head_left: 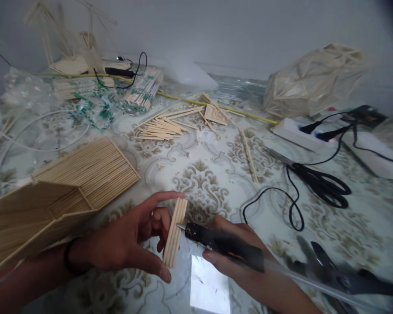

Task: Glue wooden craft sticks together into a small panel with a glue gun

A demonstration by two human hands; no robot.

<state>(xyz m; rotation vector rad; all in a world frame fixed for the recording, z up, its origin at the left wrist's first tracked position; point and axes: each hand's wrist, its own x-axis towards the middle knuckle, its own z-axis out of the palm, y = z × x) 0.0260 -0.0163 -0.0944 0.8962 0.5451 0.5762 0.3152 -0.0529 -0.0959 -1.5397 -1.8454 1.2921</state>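
My left hand (pixel 131 240) grips a small panel of wooden sticks (pixel 175 233) by its two ends, between thumb and fingers, tilted nearly upright. In my right hand (pixel 239 257) is a black glue gun (pixel 224 244), its metal tip at the panel's side edge. A clear glue stick (pixel 308 281) trails from the back of the gun. To the left of my left hand stands a model of glued wooden sticks (pixel 88 174), with a flat slatted part and raised walls. Any glue at the tip is too small to make out.
Loose sticks (pixel 163 128) and a small slatted square (pixel 215 114) lie mid-table. Black scissors (pixel 321 181), a cord (pixel 291 205) and a power strip (pixel 301 135) are at right, pliers (pixel 337 274) lower right. Behind are wrapped stick bundles (pixel 144 91) and a stick-frame model (pixel 314 83).
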